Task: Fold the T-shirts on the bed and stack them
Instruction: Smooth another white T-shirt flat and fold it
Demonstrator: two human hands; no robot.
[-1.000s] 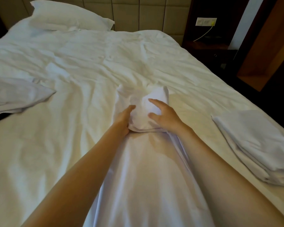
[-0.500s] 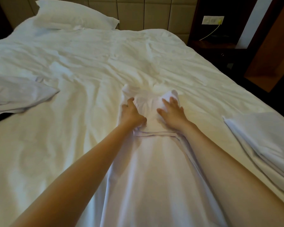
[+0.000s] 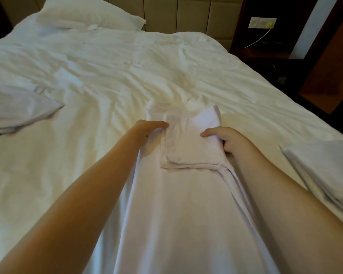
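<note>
Two hands now sit at the sides of the folded end of the T-shirt (image 3: 176, 214), where half a second ago both lay flat on top of it, pressing the fold down. My left hand (image 3: 147, 129) pinches the left edge of the folded pad, with its thumb laid along the top and the rest tucked into the cloth. My right hand (image 3: 228, 139) does the same on the right edge, thumb on top and fingers (image 3: 229, 144) curled round the side. I read this shift from pressing to gripping as the last fold being set and the next turn of the pad toward me being readied. The shirt lies in the middle of the bed (image 3: 87, 66) as a long narrow strip running toward me, with the small thick pad at its far end and layered edges showing along its right side. It is thin, soft white knit that drapes limply and creases easily, so I expect it to slip unless both edges are lifted together. A neat stack of folded shirts (image 3: 325, 171) lies well apart to the right, and a loose unfolded shirt (image 3: 18, 107) lies to the left on the rumpled white bedding. A pillow (image 3: 87, 14) rests against the padded headboard (image 3: 186, 12).
</note>
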